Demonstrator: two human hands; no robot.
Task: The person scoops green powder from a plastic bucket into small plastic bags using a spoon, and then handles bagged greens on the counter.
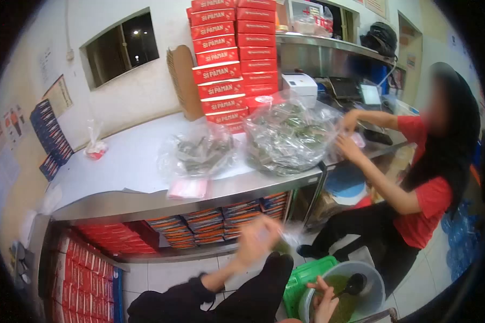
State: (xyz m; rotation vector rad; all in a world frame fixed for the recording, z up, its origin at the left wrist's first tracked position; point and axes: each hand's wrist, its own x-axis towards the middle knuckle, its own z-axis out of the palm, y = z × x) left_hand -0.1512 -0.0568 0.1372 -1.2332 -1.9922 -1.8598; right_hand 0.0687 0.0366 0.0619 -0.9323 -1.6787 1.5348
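My left hand [258, 237], blurred, is closed on the top of a small clear plastic bag [292, 237] with something green low in it, above my dark-trousered legs. At the lower right, my right hand [324, 302] grips the handle of a black ladle [355, 283]. The ladle's bowl is over a large pale bucket [380, 280] holding a green liquid or sauce [337, 282]. Beside and partly behind the bucket is a green plastic crate [299, 277].
A steel-edged counter [129, 191] bears a big clear bag of greens [291, 137], a smaller bag [202, 151] and stacked red boxes [218, 56]. Folded cartons fill the shelf underneath. A person in a red shirt [425, 215] sits at right, hands at the big bag.
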